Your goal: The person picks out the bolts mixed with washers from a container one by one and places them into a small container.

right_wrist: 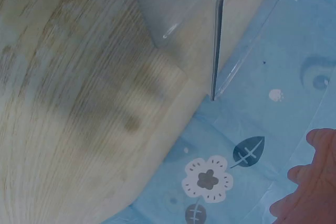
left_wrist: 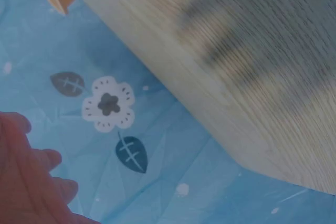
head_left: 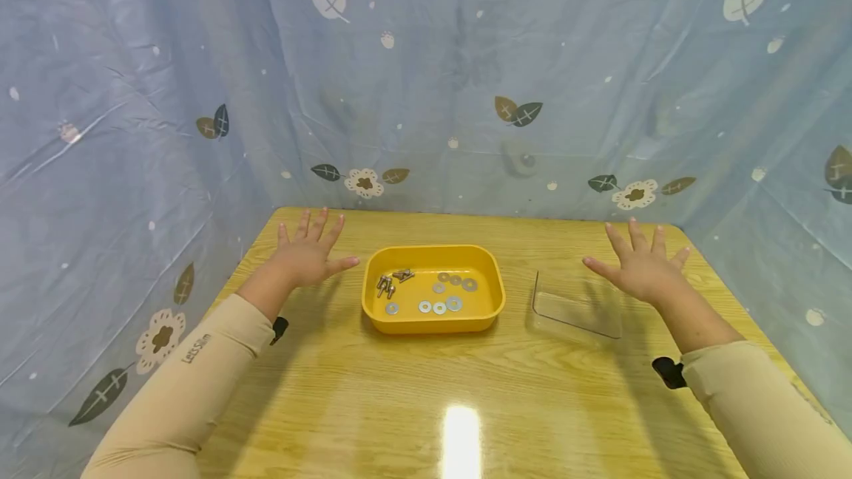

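My left hand (head_left: 306, 257), fingers spread, is held above the table to the left of a yellow tray (head_left: 433, 326). It holds nothing. Inside the tray lie several small screws (head_left: 386, 285) grouped at the left and several flat metal washers (head_left: 454, 304) scattered toward the middle and right. On the other side, my right hand (head_left: 646, 270) is also spread and bare, just above and right of a clear plastic box (head_left: 577, 322). In the right wrist view the edge of the clear box (right_wrist: 216, 40) shows, with part of the right hand (right_wrist: 315, 187) at lower right.
The tray and box stand on a wood-grain table (head_left: 373, 405). A blue patterned curtain (head_left: 452, 80) rises behind the table and along both sides. A bright light reflection lies near the table's front.
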The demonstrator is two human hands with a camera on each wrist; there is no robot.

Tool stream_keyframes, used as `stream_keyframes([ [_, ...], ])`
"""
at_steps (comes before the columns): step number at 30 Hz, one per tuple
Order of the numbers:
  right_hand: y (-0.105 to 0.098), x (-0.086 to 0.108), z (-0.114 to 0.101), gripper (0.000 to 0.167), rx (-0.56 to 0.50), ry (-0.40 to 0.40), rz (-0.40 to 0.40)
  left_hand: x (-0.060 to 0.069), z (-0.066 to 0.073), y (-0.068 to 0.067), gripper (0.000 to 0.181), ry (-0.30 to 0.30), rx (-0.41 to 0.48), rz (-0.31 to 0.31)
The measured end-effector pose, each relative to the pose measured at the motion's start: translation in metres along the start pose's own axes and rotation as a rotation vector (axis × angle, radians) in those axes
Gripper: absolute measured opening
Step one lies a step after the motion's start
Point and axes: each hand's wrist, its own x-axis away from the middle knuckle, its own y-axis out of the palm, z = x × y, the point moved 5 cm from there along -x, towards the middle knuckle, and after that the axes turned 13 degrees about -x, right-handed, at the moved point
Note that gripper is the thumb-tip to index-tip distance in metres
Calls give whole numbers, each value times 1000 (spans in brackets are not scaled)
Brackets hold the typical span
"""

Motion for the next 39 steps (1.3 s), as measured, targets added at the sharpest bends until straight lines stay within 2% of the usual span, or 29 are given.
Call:
stream_keyframes([
  [15, -3, 5, 9, 93, -8, 6, -4, -8, 16, -1, 95, 24, 41, 15],
  [27, -3, -3, 5, 93, 1, -10, -3, -9, 35, 17, 101, 112, 52, -49],
  [33, 3, -6, 1, 92, -9, -19, -23, -7, 48, 25, 101, 154, 66, -56],
  [39, 6, -11, -1, 92, -9, -22, -21, -5, 53, 29, 116, 142, 53, -79],
])
